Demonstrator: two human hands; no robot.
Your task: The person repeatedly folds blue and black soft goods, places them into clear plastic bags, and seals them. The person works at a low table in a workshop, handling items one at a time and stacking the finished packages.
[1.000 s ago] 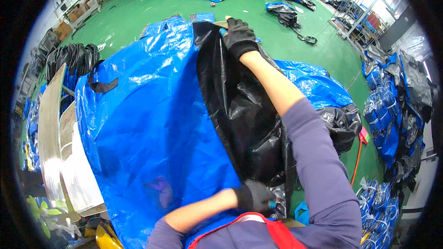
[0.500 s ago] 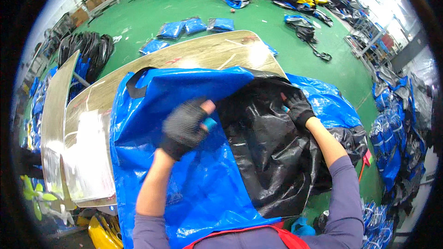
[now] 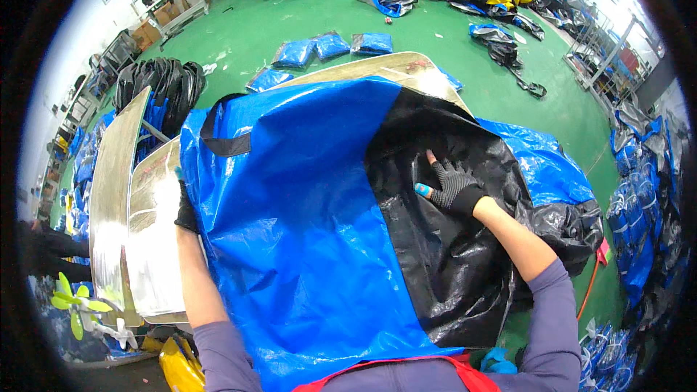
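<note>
A large blue and black plastic bag [image 3: 305,232] lies across the table in front of me, blue on the left and black on the right, with a black strap handle [image 3: 223,145] at its upper left. My left hand [image 3: 186,207], in a black glove, is at the bag's left edge; its fingers are mostly hidden, so its grip is unclear. On the black part rests my right hand [image 3: 456,187], gloved with bare fingertips, open and spread flat, blue wrapping on one finger.
More blue and black sheeting [image 3: 544,167] hangs past the table's right side. The wood-patterned table [image 3: 414,65] shows behind the bag. Blue packets [image 3: 294,53] lie on the green floor beyond. Bundles [image 3: 632,225] are piled at right; a green-bladed fan [image 3: 76,303] stands at lower left.
My left hand has moved left from over the blue part to the bag's left edge. My right hand has come lower and lies flat. The bag's upper blue part has lifted and spread.
</note>
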